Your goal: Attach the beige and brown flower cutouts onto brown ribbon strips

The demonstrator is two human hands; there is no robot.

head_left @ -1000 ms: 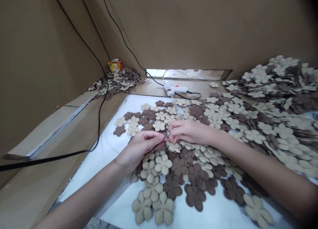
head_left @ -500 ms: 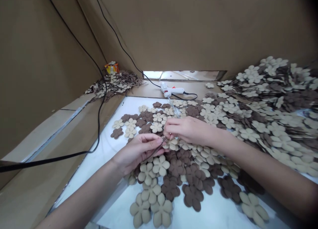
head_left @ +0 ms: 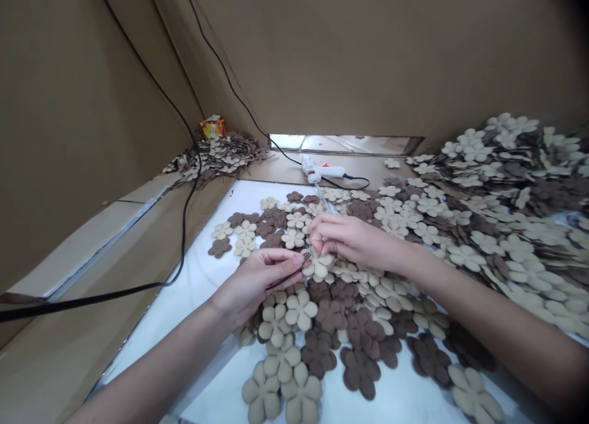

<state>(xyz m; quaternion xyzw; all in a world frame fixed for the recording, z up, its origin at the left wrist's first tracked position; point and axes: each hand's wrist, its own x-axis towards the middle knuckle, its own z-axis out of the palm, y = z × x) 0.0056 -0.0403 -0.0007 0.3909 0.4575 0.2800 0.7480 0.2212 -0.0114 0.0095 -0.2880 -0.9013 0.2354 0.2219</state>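
Note:
My left hand (head_left: 264, 277) pinches a thin dark brown strip (head_left: 305, 258) between thumb and fingers, its patterned end poking out toward the right. Just right of it, my right hand (head_left: 343, 237) is closed, fingertips together above a cream fabric flower (head_left: 319, 264). Whether these fingertips grip the flower or something smaller is hidden. Below the hands lie padded cream flowers (head_left: 301, 310) and dark brown flowers (head_left: 360, 372), overlapping on a white board (head_left: 207, 356).
A white glue gun (head_left: 322, 172) rests behind the flowers, nozzle toward my hands. Its black cable (head_left: 184, 227) loops down the left side. Big flower heaps (head_left: 515, 166) fill the right. Another pile of flowers with brown strips (head_left: 221, 157) sits back left beside an orange packet (head_left: 213, 127). Cardboard walls (head_left: 345, 62) surround the area.
My right hand has shifted slightly away from the strip's end, and the cream flower under its fingertips shows more fully. My left hand keeps its pinch. The whole view has moved a little.

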